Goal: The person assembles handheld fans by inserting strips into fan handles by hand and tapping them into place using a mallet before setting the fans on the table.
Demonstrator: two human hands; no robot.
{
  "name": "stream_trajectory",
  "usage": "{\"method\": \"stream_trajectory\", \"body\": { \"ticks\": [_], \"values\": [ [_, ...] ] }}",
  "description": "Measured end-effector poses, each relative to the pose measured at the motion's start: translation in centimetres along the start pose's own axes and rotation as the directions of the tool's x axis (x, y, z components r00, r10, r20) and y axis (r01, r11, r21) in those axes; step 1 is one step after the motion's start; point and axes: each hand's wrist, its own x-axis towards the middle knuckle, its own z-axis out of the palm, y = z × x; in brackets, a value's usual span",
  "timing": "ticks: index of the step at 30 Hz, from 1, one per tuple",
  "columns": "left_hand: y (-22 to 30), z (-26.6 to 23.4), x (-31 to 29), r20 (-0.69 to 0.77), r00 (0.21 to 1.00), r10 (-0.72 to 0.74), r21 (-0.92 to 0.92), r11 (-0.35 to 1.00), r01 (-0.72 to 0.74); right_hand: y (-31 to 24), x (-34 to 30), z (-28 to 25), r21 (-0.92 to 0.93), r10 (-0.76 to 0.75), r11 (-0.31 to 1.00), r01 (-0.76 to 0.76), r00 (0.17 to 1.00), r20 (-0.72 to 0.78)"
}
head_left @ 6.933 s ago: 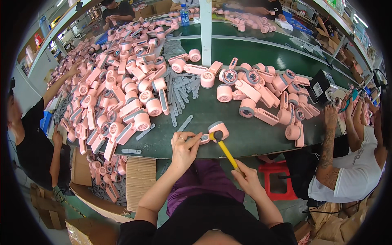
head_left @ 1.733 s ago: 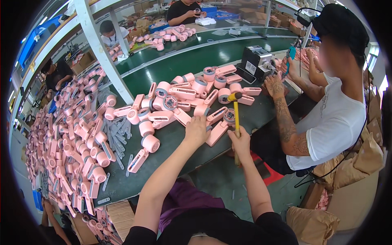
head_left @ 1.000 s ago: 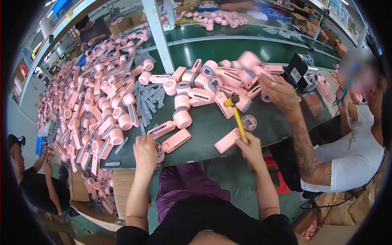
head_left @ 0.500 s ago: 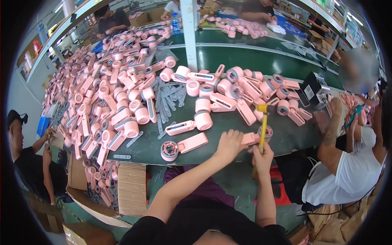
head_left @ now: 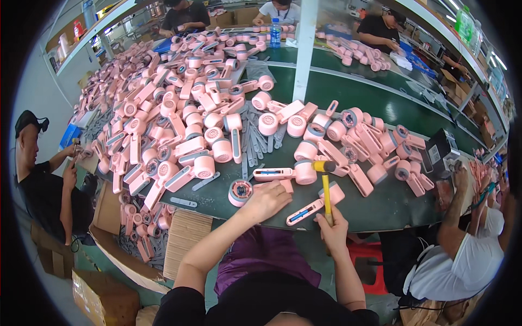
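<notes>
My right hand (head_left: 333, 227) is closed round the yellow handle of a hammer (head_left: 327, 198), its head raised over the bench. Beneath the hammer lies a pink handheld fan (head_left: 304, 213), its handle uncovered with a blue cylinder, apparently a battery, inside. Its round head is partly behind the hammer handle. My left hand (head_left: 266, 202) has its fingers curled over the handle of another pink handheld fan (head_left: 241, 192), whose round grey-rimmed head is open and shows inner parts. That hand hides much of this handle.
Pink fans (head_left: 179, 125) heap up at left and more lie at right, around loose grey strips (head_left: 253, 138). A white post (head_left: 303, 60) stands beyond. Cardboard boxes (head_left: 187, 239) sit below left. Co-workers are at left, at right and across the bench; a red stool (head_left: 370, 266) stands below right.
My left hand has left the fan near the hammer and moved left onto the other fan. The first fan now lies with its open handle up. The view has shifted.
</notes>
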Motion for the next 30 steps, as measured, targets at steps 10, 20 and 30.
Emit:
{"method": "stream_trajectory", "body": {
  "ticks": [10,20,30],
  "values": [
    [-4.0,-8.8,-1.8,-0.264,0.882,-0.39,0.275,0.846,0.457,-0.5,-1.0,1.5,0.031,-0.035,0.999,0.031,0.989,0.141],
    [-14.0,-7.1,-0.1,0.425,0.891,0.163,0.051,0.978,-0.203,-0.5,-0.8,3.2,0.102,-0.001,0.995,-0.013,0.991,0.135],
    [-2.9,-6.4,3.1,-0.047,0.866,-0.498,-0.444,0.787,0.428,-0.6,-0.2,5.0,0.214,0.018,0.975,-0.063,0.979,0.205]
  ]
}}
